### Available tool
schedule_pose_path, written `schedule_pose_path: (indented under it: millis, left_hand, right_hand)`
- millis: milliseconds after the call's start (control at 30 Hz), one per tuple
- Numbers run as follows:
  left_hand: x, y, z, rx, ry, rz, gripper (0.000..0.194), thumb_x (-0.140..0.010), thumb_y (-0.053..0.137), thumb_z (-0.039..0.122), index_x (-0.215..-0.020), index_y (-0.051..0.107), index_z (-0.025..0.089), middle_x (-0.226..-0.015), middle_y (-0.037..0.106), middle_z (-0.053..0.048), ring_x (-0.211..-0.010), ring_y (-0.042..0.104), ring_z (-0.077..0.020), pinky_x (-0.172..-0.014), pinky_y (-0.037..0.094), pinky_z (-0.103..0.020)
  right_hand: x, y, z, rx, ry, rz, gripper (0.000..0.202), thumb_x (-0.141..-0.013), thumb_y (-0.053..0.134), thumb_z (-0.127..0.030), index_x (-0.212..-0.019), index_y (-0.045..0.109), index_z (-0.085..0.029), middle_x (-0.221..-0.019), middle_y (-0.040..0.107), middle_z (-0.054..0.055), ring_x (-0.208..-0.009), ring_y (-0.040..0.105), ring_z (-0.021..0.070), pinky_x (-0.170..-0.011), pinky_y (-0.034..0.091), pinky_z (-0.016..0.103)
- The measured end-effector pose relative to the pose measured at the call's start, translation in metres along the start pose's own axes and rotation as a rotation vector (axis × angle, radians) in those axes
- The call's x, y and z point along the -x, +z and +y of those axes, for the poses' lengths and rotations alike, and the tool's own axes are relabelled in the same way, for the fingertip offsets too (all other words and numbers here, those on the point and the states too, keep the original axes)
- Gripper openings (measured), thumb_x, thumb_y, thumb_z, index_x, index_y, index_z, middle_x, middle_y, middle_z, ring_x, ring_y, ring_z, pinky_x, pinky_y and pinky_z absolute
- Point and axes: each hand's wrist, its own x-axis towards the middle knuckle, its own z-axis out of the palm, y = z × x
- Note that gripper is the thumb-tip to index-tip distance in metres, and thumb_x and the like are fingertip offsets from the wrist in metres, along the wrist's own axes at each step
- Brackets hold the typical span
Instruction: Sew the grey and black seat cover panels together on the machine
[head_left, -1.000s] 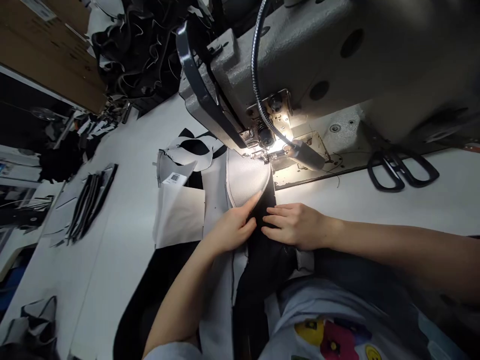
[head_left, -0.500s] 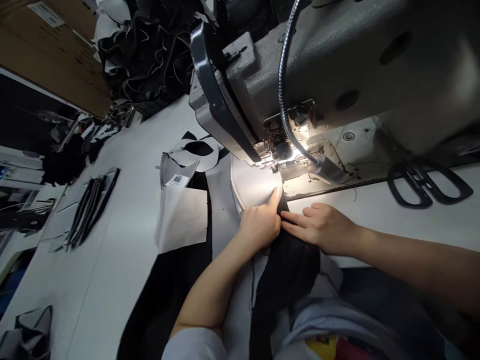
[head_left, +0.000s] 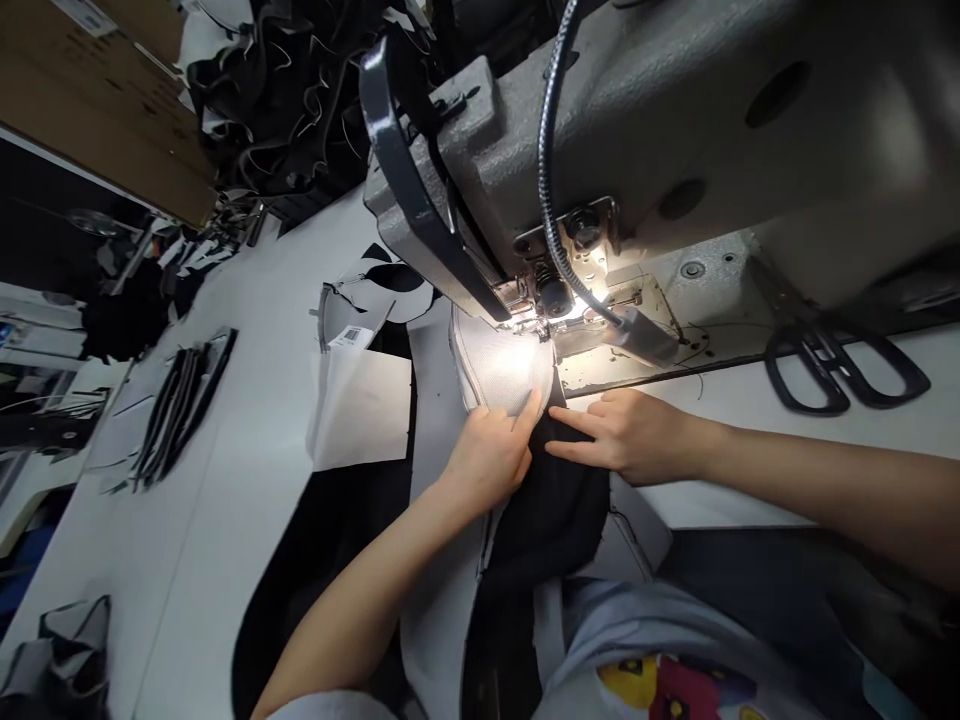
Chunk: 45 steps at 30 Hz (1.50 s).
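Observation:
A light grey mesh fabric panel (head_left: 502, 365) with a curved, piped edge lies under the sewing machine's presser foot (head_left: 536, 322), brightly lit. My left hand (head_left: 491, 455) is on its near edge, index finger stretched along the edge and the other fingers curled in on the fabric. Beside it, my right hand (head_left: 637, 435) has its index and middle fingers stretched apart over black fabric (head_left: 555, 510); the rest are bent. That black fabric runs from the panel down towards my lap. The needle tip is hidden in glare and behind machine parts.
The machine head (head_left: 675, 120) and a bendy lamp (head_left: 645, 335) stand over the work. Black-handled scissors (head_left: 847, 365) lie at right. Left are a labelled white piece (head_left: 367, 410), stacked cut pieces (head_left: 180, 410) and a fabric bundle (head_left: 60, 660). A dark heap (head_left: 277, 100) sits behind.
Both hands have shifted slightly left and up in the picture, as has the whole scene. My left hand has slid nearer along the panel, and the gap between the hands has widened.

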Motion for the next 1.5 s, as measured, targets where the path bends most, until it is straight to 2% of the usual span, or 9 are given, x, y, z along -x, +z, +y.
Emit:
schedule_pose_path:
  millis: [167, 500, 633, 933, 1100, 1200, 1300, 1400, 1500]
  left_hand:
    - [-0.006, 0.003, -0.004, 0.154, 0.054, -0.008, 0.062, -0.090, 0.034, 0.015, -0.151, 0.027, 0.009, -0.086, 0.066, -0.008, -0.080, 0.061, -0.0226, -0.079, 0.046, -0.036]
    - [-0.019, -0.008, 0.010, -0.122, -0.009, 0.035, 0.063, -0.090, 0.038, 0.017, -0.151, 0.030, 0.007, -0.088, 0.065, -0.011, -0.089, 0.061, -0.0278, -0.078, 0.044, -0.038]
    - [-0.020, -0.013, 0.004, -0.112, -0.002, 0.000, 0.064, -0.087, 0.038, 0.011, -0.150, 0.031, 0.009, -0.093, 0.066, -0.012, -0.094, 0.061, -0.0271, -0.085, 0.044, -0.038]
    - [-0.055, -0.021, -0.005, 0.101, -0.067, 0.012, 0.060, -0.088, 0.034, 0.008, -0.148, 0.036, 0.010, -0.117, 0.067, -0.014, -0.111, 0.061, -0.0262, -0.099, 0.043, -0.040]
    - [-0.043, -0.018, -0.002, -0.104, -0.108, 0.133, 0.063, -0.085, 0.046, 0.012, -0.148, 0.040, 0.014, -0.113, 0.065, -0.016, -0.111, 0.056, -0.0315, -0.102, 0.040, -0.048]
    - [-0.033, -0.019, -0.003, -0.179, -0.188, 0.097, 0.074, -0.078, 0.051, 0.006, -0.149, 0.038, 0.021, -0.118, 0.061, -0.016, -0.113, 0.053, -0.0348, -0.102, 0.039, -0.058]
    - [-0.033, -0.022, -0.013, -0.004, -0.141, 0.017, 0.075, -0.077, 0.043, 0.001, -0.150, 0.037, 0.017, -0.117, 0.061, -0.016, -0.109, 0.057, -0.0305, -0.095, 0.050, -0.047]
    - [-0.039, -0.025, -0.025, 0.237, -0.028, 0.055, 0.070, -0.076, 0.040, 0.003, -0.146, 0.045, 0.014, -0.111, 0.064, -0.012, -0.100, 0.062, -0.0236, -0.092, 0.053, -0.035]
    - [-0.047, -0.028, -0.030, 0.340, 0.040, 0.078, 0.066, -0.074, 0.041, 0.007, -0.139, 0.053, 0.014, -0.111, 0.067, -0.010, -0.103, 0.063, -0.0233, -0.096, 0.053, -0.034]
  right_hand:
    - [-0.003, -0.002, -0.004, 0.025, -0.059, -0.002, 0.032, -0.087, 0.046, -0.008, -0.111, 0.067, -0.013, -0.103, 0.068, 0.016, -0.062, 0.053, 0.0141, -0.057, 0.033, 0.029]
    - [0.013, -0.009, 0.018, -0.057, 0.007, -0.024, 0.051, -0.079, 0.049, -0.007, -0.127, 0.060, -0.017, -0.133, 0.059, 0.015, -0.075, 0.060, 0.0170, -0.063, 0.041, 0.031]
    - [0.013, -0.009, 0.020, -0.025, -0.018, 0.015, 0.041, -0.082, 0.048, -0.006, -0.119, 0.063, -0.017, -0.127, 0.063, 0.013, -0.072, 0.058, 0.0147, -0.063, 0.040, 0.029]
    - [0.000, 0.005, 0.014, 0.093, 0.300, 0.154, 0.037, -0.091, 0.044, -0.004, -0.116, 0.066, -0.020, -0.118, 0.068, 0.008, -0.082, 0.061, 0.0160, -0.079, 0.046, 0.031]
    - [-0.001, 0.002, 0.015, 0.030, 0.247, 0.196, 0.033, -0.092, 0.045, -0.005, -0.112, 0.067, -0.019, -0.113, 0.068, 0.009, -0.103, 0.060, 0.0210, -0.090, 0.047, 0.037]
    - [-0.001, 0.004, 0.013, 0.051, 0.230, 0.202, 0.029, -0.093, 0.043, -0.005, -0.105, 0.067, -0.017, -0.111, 0.068, 0.010, -0.106, 0.059, 0.0219, -0.091, 0.047, 0.037]
    - [-0.003, 0.007, 0.009, 0.081, 0.252, 0.177, 0.029, -0.093, 0.041, -0.004, -0.100, 0.068, -0.014, -0.105, 0.068, 0.012, -0.099, 0.061, 0.0210, -0.084, 0.049, 0.035]
    - [-0.006, 0.011, 0.006, 0.107, 0.261, 0.162, 0.028, -0.093, 0.041, -0.005, -0.099, 0.067, -0.013, -0.101, 0.068, 0.012, -0.095, 0.062, 0.0211, -0.078, 0.049, 0.033]
    - [-0.007, 0.013, 0.003, 0.122, 0.259, 0.149, 0.028, -0.094, 0.041, -0.007, -0.099, 0.067, -0.012, -0.100, 0.068, 0.013, -0.095, 0.062, 0.0218, -0.077, 0.050, 0.032]
